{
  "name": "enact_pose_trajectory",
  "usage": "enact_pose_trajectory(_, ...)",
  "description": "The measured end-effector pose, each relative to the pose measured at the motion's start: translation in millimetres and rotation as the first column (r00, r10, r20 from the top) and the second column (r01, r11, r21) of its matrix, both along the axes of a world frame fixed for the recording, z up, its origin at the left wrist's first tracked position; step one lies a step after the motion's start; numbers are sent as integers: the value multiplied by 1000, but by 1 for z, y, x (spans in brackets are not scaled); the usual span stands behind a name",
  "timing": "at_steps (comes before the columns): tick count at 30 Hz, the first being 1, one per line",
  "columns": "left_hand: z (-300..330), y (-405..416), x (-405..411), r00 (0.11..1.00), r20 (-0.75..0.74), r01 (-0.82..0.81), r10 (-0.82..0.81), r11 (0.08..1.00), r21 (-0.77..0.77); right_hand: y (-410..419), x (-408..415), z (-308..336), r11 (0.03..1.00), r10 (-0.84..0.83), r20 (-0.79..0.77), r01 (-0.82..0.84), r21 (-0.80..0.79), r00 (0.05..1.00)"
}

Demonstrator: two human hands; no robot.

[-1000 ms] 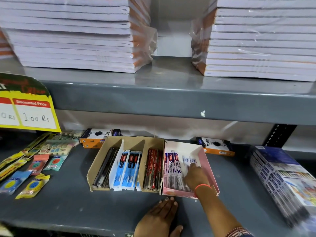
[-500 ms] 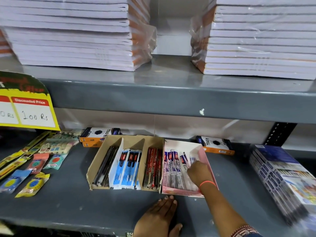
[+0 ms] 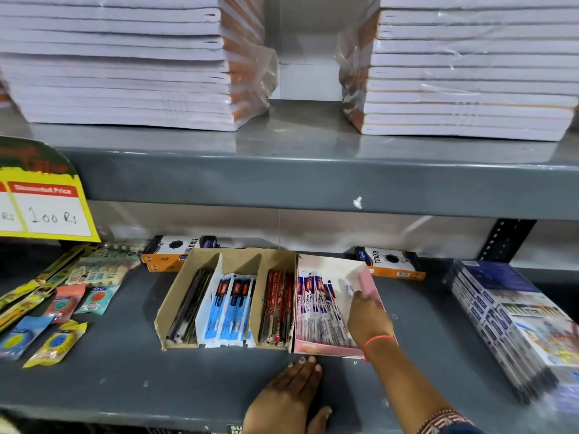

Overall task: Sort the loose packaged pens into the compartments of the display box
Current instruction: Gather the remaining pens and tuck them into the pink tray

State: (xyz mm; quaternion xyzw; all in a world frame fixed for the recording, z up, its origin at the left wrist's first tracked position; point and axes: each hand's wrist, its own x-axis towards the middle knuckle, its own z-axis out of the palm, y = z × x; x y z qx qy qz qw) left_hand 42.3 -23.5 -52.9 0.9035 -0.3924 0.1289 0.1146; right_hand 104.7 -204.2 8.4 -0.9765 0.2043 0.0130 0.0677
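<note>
On the grey lower shelf (image 3: pixel 125 380) a brown cardboard display box (image 3: pixel 175 305) stands with three compartments side by side. The left one holds dark packaged pens (image 3: pixel 191 305), the middle one blue-and-white packets (image 3: pixel 232 311), the right one red packets (image 3: pixel 277 311). Touching its right side is a pink box (image 3: pixel 326 349) with white-and-blue pen packets (image 3: pixel 316 311) lying lengthwise in its left part.

The right hand (image 3: pixel 368 317) reaches into the right part of the pink box, a red thread round its wrist. Its fingers (image 3: pixel 358 296) are bent over a white packet (image 3: pixel 349 288) near the box's right wall; whether the grip is clamped on that packet or only resting against it cannot be told, as the fingertips are hidden from above. The left hand (image 3: pixel 288 396) lies flat on the shelf just in front of the pink box, fingers straight and together, palm down, holding nothing.

Behind the boxes two black-and-orange cartons (image 3: pixel 178 249) lie against the back wall, one on each side. To the left, small coloured sachets (image 3: pixel 56 343) and long yellow strips are spread on the shelf under a yellow price card (image 3: pixel 47 211) reading "100 Rs". To the right sits a wrapped stack of printed packs (image 3: pixel 517 324). On the upper shelf (image 3: pixel 313 180) rest two tall piles of notebooks (image 3: pixel 125 67) in clear plastic.
</note>
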Motion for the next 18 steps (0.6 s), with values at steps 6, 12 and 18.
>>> enact_pose_trajectory(6,-2,0,1,1000,23,-3,2,1000,5,-4,8,4,919,-100,99,54,390,990)
enact_pose_trajectory(12,-4,1,1,999,43,1,-1,1000,1,-4,4,5,988,-6,50,-2,155,999)
enact_pose_trajectory(18,-9,0,2,997,78,-10,12,1000,-27,26,13,-2,929,357,37,-359,86,933)
